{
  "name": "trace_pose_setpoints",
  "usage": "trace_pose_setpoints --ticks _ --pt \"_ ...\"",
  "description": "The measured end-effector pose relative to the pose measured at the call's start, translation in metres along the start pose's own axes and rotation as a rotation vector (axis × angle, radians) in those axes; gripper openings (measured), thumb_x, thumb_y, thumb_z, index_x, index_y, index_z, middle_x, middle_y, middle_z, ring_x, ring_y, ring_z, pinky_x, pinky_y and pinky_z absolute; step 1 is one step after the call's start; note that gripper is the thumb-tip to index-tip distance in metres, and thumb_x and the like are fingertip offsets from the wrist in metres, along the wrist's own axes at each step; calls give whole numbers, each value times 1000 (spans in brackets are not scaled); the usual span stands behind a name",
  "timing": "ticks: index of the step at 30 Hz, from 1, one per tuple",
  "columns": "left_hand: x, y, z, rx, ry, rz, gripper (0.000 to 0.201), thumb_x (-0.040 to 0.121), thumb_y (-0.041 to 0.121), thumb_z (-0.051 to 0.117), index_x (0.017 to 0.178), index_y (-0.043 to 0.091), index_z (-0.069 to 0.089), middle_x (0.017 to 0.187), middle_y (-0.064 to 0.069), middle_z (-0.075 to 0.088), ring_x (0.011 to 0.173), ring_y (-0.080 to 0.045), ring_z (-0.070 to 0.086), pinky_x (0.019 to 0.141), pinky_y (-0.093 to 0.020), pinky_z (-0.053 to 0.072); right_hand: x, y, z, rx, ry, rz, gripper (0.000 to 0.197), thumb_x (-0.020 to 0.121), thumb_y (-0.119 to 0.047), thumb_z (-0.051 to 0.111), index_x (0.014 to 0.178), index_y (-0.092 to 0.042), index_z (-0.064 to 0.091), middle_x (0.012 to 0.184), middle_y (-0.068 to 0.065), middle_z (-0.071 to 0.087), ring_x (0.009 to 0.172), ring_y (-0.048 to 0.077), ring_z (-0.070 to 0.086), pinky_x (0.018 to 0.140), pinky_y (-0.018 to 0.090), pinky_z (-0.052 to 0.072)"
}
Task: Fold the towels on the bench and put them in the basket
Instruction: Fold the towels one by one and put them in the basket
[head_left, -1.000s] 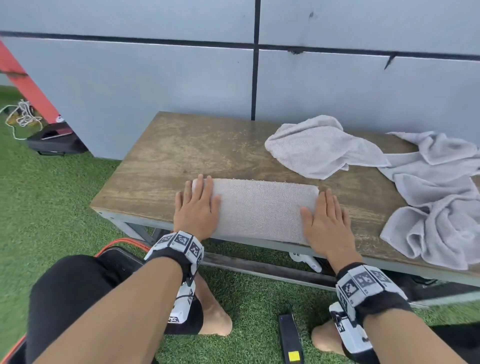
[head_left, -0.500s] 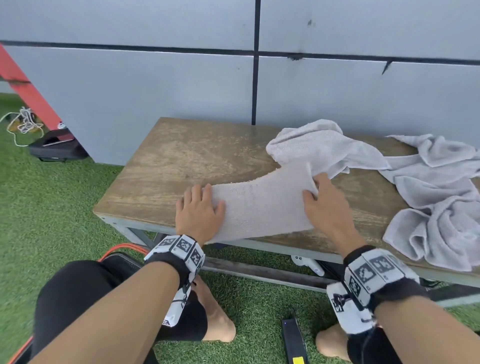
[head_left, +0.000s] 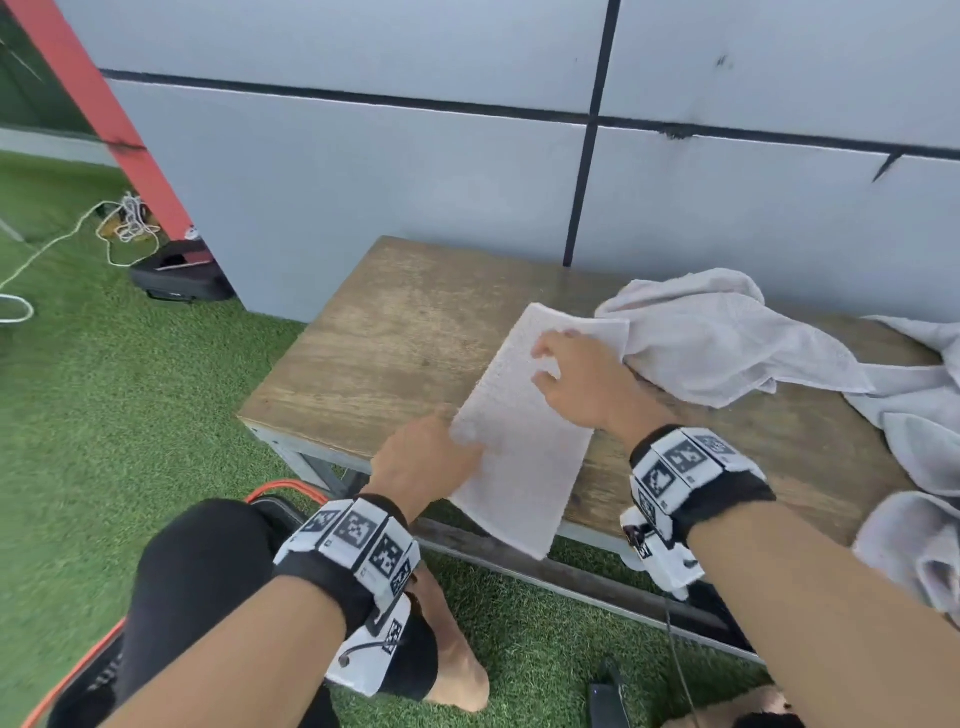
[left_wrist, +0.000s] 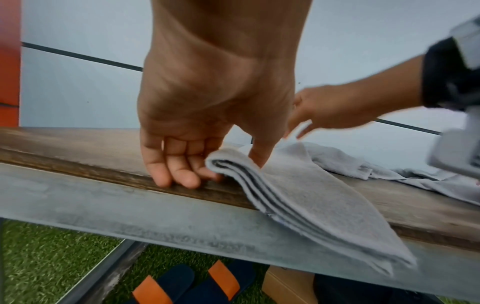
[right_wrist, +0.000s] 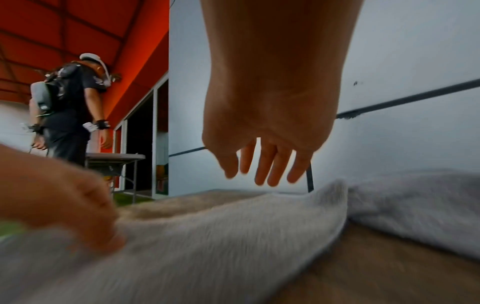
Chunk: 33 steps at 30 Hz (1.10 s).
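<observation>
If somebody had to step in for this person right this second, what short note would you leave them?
Left hand: pinches the near-left edge of the folded towel, thumb on top.
Right hand: open, fingers straight over the towel's far end.
The towel lies slantwise on the bench, one corner hanging over the front edge.
Done: this towel is folded into layers.
Left: basket it (no basket in view), then fold the crumpled towels at the right.

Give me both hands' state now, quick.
Left hand: pinches the folded towel at its corner, thumb on top, fingers beneath.
Right hand: open, fingers straight over the towel's far end, holding nothing.
</observation>
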<state>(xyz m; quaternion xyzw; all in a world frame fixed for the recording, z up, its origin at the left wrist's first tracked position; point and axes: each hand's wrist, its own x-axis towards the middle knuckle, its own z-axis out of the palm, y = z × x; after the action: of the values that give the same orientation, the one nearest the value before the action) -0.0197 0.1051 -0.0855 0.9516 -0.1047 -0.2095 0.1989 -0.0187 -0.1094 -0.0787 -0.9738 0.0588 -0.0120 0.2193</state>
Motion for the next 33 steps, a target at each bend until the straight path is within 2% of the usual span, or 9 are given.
trace_pose_setpoints --ticks 5,11,16,19,22,24,27,29,33 --pt "-6 -4 -8 -199 -87 81 27 93 27 56 69 15 53 62 3 51 49 -8 48 46 -18 36 -56 20 37 10 -145 -57 46 101 -14 45 146 -26 43 163 -1 25 151 24 18 123 44 20" --pt "-21 8 -11 -896 -248 16 32 97 26 61 116 2 67 111 -19 72 92 -23 71 77 -37 62 -99 22 12 -33 -243 -74 82 85 8 51 150 -38 35 168 -6 10 155 18 6 126 42 7" --pt "-29 33 -9 -1262 -221 -27 33 98 19 60 126 1 62 106 -12 69 89 -20 68 69 -30 59 -124 28 15 20 -281 -82 102 80 -32 77 158 -37 11 167 -13 2 154 10 0 126 47 7" --pt "-36 44 -9 -1369 -256 14 25 100 16 56 120 2 62 107 -14 69 92 -24 70 83 -37 61 -133 21 14 205 -190 -66 98 78 -43 81 156 -35 21 160 -11 28 146 12 26 121 47 27" --pt "-42 50 -13 -1370 -243 58 19 102 18 53 110 4 62 103 -14 71 92 -25 71 83 -37 61 -138 12 7 515 -62 -7 59 92 -9 67 142 -33 46 120 -8 64 92 1 63 72 29 58" --pt "-45 51 -16 -1256 -137 83 17 102 19 49 105 7 62 101 -10 68 91 -22 67 83 -35 59 -141 9 0 643 -1 17 45 101 -5 51 138 -30 54 95 -2 70 52 -1 49 46 16 41" --pt "-43 44 -18 -1080 -55 163 29 95 7 45 118 9 62 113 -4 68 93 -11 64 79 -27 53 -142 9 -14 746 58 67 29 106 -24 47 121 -46 60 59 -2 54 44 6 29 44 18 27" --pt "-43 37 -18 -954 -146 253 52 83 4 49 132 15 60 129 -6 65 109 -18 63 88 -31 53 -143 10 -21 783 59 97 19 104 -38 48 109 -48 64 62 14 47 55 16 38 56 24 34" --pt "-41 32 -13 -735 -151 324 35 85 3 61 110 25 69 107 -16 69 98 -27 63 89 -37 52 -140 18 -26 790 86 140 40 98 -55 52 100 -19 70 73 22 55 61 19 49 67 32 42"
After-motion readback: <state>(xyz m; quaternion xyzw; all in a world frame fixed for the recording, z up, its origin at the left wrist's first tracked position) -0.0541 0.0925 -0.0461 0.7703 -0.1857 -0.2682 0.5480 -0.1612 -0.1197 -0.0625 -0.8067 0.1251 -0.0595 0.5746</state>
